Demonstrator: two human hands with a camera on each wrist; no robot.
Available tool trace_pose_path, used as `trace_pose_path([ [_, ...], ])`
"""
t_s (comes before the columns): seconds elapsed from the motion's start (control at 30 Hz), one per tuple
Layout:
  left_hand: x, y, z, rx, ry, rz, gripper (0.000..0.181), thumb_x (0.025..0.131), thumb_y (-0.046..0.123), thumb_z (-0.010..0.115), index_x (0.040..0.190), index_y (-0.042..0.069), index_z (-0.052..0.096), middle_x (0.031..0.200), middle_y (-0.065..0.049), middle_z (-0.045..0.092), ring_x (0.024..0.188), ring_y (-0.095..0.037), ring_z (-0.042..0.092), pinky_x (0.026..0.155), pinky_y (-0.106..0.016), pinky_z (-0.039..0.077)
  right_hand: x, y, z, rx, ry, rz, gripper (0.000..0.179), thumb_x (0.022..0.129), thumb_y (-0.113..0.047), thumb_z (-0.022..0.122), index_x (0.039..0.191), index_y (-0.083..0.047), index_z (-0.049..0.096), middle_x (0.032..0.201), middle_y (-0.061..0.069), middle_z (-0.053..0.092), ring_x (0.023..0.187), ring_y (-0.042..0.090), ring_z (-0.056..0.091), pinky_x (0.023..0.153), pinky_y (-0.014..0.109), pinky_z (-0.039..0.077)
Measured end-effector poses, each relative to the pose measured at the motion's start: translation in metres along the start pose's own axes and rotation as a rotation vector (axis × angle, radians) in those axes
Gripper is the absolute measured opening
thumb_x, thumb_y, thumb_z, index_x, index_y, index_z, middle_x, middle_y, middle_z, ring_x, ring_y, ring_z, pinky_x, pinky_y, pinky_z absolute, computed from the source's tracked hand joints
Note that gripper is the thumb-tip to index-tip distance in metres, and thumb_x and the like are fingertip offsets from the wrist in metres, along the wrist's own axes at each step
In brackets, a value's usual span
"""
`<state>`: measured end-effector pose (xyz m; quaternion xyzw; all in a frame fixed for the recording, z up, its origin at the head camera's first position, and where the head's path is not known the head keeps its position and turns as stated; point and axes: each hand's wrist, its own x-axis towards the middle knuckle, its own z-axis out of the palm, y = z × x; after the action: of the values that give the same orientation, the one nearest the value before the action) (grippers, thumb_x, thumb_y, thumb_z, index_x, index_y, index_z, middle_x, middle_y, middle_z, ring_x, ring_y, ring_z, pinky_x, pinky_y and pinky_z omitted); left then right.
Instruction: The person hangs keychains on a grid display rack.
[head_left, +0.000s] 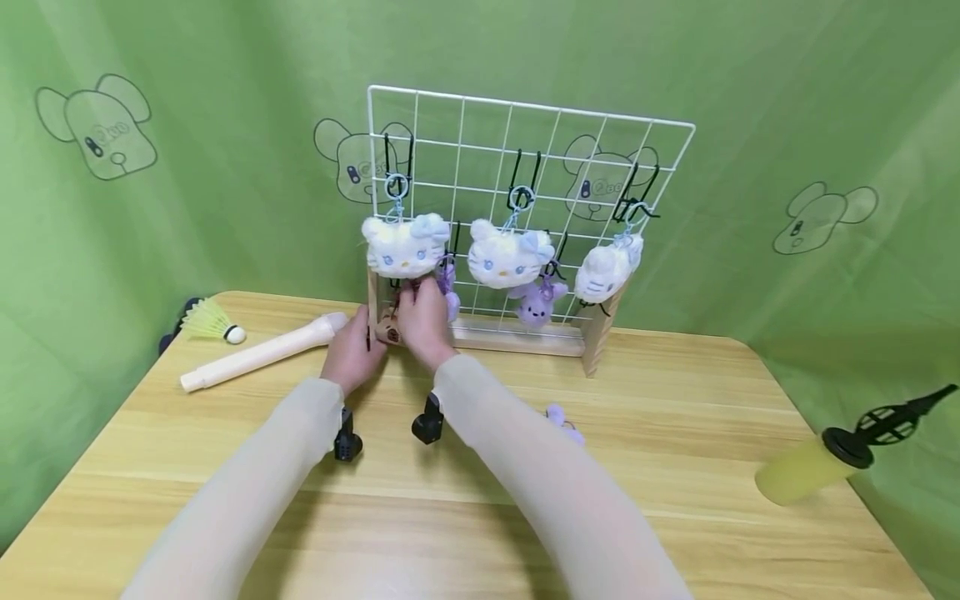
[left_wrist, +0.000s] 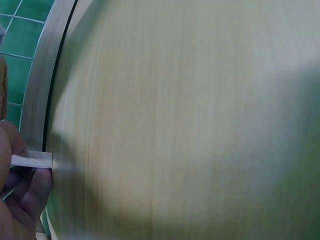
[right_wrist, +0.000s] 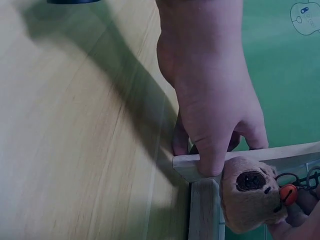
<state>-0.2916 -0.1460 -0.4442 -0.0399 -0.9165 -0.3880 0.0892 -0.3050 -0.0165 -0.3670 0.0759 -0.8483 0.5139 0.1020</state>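
My left hand [head_left: 356,350] grips the left wooden post [right_wrist: 187,167] of a white wire rack [head_left: 532,108]; the left wrist view shows thumb and fingers on either side of the post. Just inside that post, a brown plush keychain [right_wrist: 250,195] with a dark nose and an orange bell [right_wrist: 288,194] is beside my right hand [head_left: 423,321]. Curled fingers of that hand hold the keychain near its bell and ring, partly out of sight. A white cat plush [head_left: 405,250] hangs above my right hand.
More white cat plushes [head_left: 510,257] and purple plushes [head_left: 537,302] hang from black hooks. A pale stick [head_left: 262,354] and yellow shuttlecock [head_left: 213,323] lie left. Behind my right sleeve is a small purple item [head_left: 557,415]; a yellow bottle [head_left: 798,473] lies right.
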Motion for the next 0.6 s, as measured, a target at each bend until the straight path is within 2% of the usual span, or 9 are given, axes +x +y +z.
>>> trace_pose_path([
  [0.2, -0.001, 0.001, -0.001, 0.007, 0.011, 0.009, 0.049, 0.094, 0.005, 0.060, 0.140, -0.001, 0.045, 0.120, -0.028, 0.066, 0.113, -0.047, 0.065, 0.104, -0.061, 0.055, -0.003, 0.001, -0.001, -0.011, -0.018, -0.026, 0.030, 0.110, -0.013, 0.046, 0.135, 0.000, 0.056, 0.126, 0.020, 0.069, 0.113, 0.033, 0.068, 0.100, 0.042, 0.059],
  [0.4, -0.001, 0.003, 0.000, 0.002, 0.015, 0.024, 0.046, 0.094, 0.005, 0.060, 0.138, -0.002, 0.046, 0.115, -0.027, 0.066, 0.108, -0.047, 0.066, 0.101, -0.061, 0.056, -0.010, 0.002, -0.011, -0.045, -0.079, -0.024, 0.030, 0.110, -0.012, 0.045, 0.136, 0.001, 0.052, 0.127, 0.020, 0.067, 0.114, 0.032, 0.067, 0.101, 0.041, 0.060],
  [0.53, -0.002, 0.002, 0.000, 0.005, 0.021, 0.026, 0.041, 0.094, 0.004, 0.059, 0.133, -0.003, 0.048, 0.106, -0.025, 0.065, 0.101, -0.044, 0.066, 0.095, -0.059, 0.058, -0.018, 0.004, -0.017, -0.127, -0.153, -0.038, 0.031, 0.111, -0.010, 0.040, 0.138, 0.004, 0.048, 0.115, 0.021, 0.069, 0.099, 0.032, 0.070, 0.086, 0.039, 0.063],
  [0.6, -0.003, 0.001, 0.000, 0.009, 0.024, 0.029, 0.040, 0.094, 0.004, 0.058, 0.132, -0.003, 0.048, 0.104, -0.024, 0.064, 0.098, -0.043, 0.066, 0.092, -0.059, 0.058, -0.023, 0.005, -0.019, -0.168, -0.186, -0.059, 0.034, 0.110, -0.007, 0.039, 0.141, 0.006, 0.045, 0.114, 0.022, 0.069, 0.098, 0.033, 0.071, 0.085, 0.038, 0.064],
])
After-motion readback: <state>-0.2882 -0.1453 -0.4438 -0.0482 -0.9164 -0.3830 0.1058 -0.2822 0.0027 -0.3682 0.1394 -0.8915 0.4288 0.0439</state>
